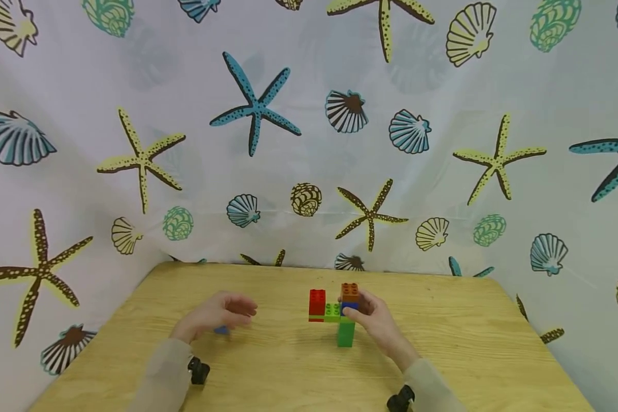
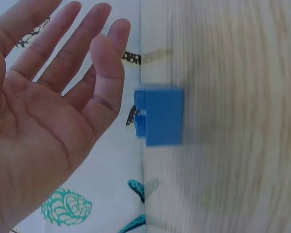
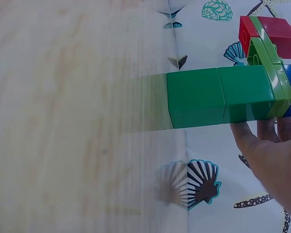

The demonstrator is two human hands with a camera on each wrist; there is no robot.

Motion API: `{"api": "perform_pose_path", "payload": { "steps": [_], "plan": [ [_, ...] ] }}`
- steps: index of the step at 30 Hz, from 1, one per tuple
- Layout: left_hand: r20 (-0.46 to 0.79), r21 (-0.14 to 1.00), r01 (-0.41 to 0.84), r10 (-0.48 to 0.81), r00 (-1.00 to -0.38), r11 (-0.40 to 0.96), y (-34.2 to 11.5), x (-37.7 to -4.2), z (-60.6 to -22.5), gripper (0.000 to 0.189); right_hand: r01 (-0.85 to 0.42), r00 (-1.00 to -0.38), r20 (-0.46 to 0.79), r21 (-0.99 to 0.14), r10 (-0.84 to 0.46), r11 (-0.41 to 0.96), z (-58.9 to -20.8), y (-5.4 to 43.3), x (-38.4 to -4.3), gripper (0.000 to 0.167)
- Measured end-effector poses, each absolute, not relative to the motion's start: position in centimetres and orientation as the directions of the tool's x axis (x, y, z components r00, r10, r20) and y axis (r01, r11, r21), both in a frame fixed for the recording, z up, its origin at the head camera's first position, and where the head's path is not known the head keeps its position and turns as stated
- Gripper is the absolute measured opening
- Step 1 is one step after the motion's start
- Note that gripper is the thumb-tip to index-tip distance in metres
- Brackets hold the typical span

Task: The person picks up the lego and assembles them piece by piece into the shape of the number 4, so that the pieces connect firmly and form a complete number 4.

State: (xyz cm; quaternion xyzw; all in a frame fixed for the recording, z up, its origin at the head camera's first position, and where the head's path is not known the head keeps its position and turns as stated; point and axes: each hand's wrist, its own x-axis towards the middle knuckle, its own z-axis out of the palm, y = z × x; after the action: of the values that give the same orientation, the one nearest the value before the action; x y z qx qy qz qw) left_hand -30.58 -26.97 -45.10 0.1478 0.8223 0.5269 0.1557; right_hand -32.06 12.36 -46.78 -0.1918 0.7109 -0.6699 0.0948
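Observation:
A toy building-brick structure stands upright on the table, its base two stacked green bricks [image 3: 199,98]. Flat lime green bricks [image 1: 332,310] reach out sideways from the top of that column. At their far end sits a red brick [image 1: 317,297], with more red below. Above the column come a blue brick [image 1: 347,306] and an orange-brown brick [image 1: 349,290]. My right hand [image 1: 382,325] grips the structure around the blue brick, thumb in front, fingers behind. My left hand [image 1: 221,313], fingers relaxed and holding nothing, hovers beside a loose blue brick [image 2: 165,116] on the table.
The light wooden table [image 1: 268,366] carries both the structure and the loose brick. Behind it and along the sides hangs a white cloth [image 1: 309,154] printed with shells and starfish. Each wrist wears a small black camera [image 1: 199,371].

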Motion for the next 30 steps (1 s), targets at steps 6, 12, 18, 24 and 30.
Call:
{"api": "perform_pose_path", "payload": {
  "steps": [6, 12, 18, 24, 30],
  "plan": [
    [-0.08, 0.921, 0.09, 0.408, -0.909, 0.38, -29.0, -30.4, -45.2, 0.05, -0.149, -0.905, 0.129, -0.989, -0.406, 0.019, -47.0, 12.4, -32.1, 0.055],
    [-0.053, 0.891, 0.114, 0.351, -0.935, 0.439, -30.6, -30.3, -46.1, 0.045, -0.145, -0.899, 0.125, -0.989, -0.419, 0.016, -46.9, 12.5, -32.2, 0.053],
    [-0.076, 0.881, 0.093, 0.332, -0.94, 0.464, -30.9, -30.8, -46.4, 0.046, -0.142, -0.907, 0.117, -0.989, -0.405, 0.032, -46.7, 12.7, -32.4, 0.055],
    [-0.103, 0.862, 0.104, 0.372, -0.922, 0.496, -30.9, -31.4, -46.6, 0.048, -0.147, -0.908, 0.123, -0.989, -0.401, 0.031, -46.7, 12.9, -32.5, 0.057],
    [-0.166, 0.85, 0.07, 0.39, -0.906, 0.522, -30.7, -31.6, -46.6, 0.054, -0.141, -0.901, 0.121, -0.99, -0.416, 0.016, -46.9, 13.2, -32.6, 0.055]
  ]
}}
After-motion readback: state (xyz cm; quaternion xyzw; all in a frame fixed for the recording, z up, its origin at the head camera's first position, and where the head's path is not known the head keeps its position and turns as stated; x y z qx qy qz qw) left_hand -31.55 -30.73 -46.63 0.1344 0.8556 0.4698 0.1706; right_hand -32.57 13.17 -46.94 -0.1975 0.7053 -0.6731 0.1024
